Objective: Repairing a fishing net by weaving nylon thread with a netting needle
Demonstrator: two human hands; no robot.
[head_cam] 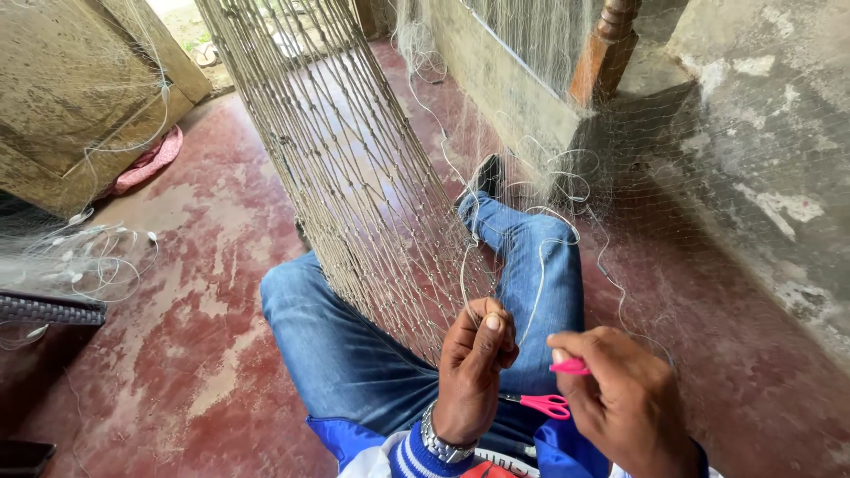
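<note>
Fishing net stretched taut from the doorway down across the lap, its lower edge pinched between thumb and fingers of the left hand, a loose white line looping up from that pinch over the raised right knee. Pink scissors held in the right hand, fingers curled shut around the handles, just beside the left hand and close to the net's edge. Blue jeans under both, legs stretched over a worn red floor, a wooden door at the left, a rough grey wall at the right.
</note>
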